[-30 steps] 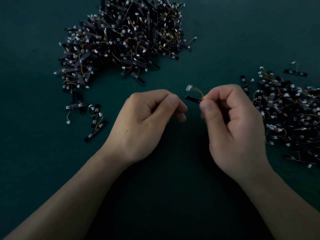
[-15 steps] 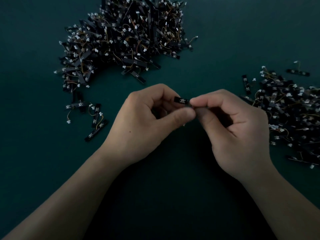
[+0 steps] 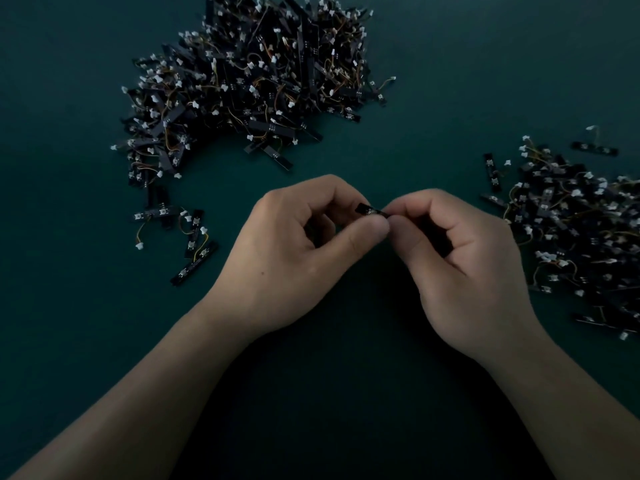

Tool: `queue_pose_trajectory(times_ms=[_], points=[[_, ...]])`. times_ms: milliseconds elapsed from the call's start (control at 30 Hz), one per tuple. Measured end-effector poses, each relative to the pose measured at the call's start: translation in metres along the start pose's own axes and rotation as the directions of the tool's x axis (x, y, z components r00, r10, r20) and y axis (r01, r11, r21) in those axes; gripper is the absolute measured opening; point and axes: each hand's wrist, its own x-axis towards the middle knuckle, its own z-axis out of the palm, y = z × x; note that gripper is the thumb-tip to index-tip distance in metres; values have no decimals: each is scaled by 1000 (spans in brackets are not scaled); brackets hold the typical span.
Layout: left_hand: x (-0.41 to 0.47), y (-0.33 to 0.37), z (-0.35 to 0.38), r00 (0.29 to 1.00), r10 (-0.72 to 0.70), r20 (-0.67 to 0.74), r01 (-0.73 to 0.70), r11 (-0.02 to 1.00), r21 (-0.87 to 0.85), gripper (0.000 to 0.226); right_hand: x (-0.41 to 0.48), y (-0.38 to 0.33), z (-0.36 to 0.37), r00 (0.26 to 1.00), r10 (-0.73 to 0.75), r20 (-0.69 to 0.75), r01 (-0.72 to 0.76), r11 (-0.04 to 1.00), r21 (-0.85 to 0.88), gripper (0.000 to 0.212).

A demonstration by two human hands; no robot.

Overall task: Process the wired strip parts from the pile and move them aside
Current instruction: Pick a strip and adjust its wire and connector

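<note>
Head view: a single black strip part [image 3: 370, 211] is held above the dark green mat [image 3: 450, 81], between the two hands.
Left hand [image 3: 304, 251]: curled, with the strip's left end pinched between thumb and forefinger.
Right hand [image 3: 460, 258]: curled, with the strip's right end pinched at the fingertips; its wire cannot be made out and is possibly hidden.
Main pile [image 3: 256, 81]: heaped at the mat's far side, well apart from the hands.
Side pile [image 3: 581, 233]: spread near the right hand.
Stray strips [image 3: 187, 233]: scattered left of the left hand.
</note>
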Motion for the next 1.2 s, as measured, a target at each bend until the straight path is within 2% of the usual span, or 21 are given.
queue_pose_trajectory(times_ms=[100, 167, 300, 500, 700, 867, 1200], points=[[0, 0, 0, 1000, -5, 1, 5, 1000, 24, 17, 1, -2, -2, 1000, 6, 1, -6, 1000, 23, 15], [0, 1, 0, 999, -25, -29, 24, 1000, -16, 20, 1, -2, -3, 998, 54, 14, -54, 997, 48, 14], [2, 0, -3, 996, -84, -32, 80, 991, -105, 24, 0, -1, 0, 994, 75, 79, -78, 996, 39, 27], [-2, 6, -1, 997, -28, 68, 27, 1000, 8, 23, 0, 0, -2, 995, 86, 54, -93, 985, 143, 35], [-1, 6, 0, 998, -39, 48, 37, 998, 55, 23, -1, -1, -2, 998, 68, 20, -69, 995, 76, 37], [-1, 8, -1, 999, -33, 40, 32, 999, 20, 26, -2, -1, -1, 998, 49, 42, -50, 999, 21, 41], [-1, 5, -1, 998, -10, 68, 13, 999, -45, 26, -3, -2, -1, 998, 44, 49, -47, 998, 50, 42]])
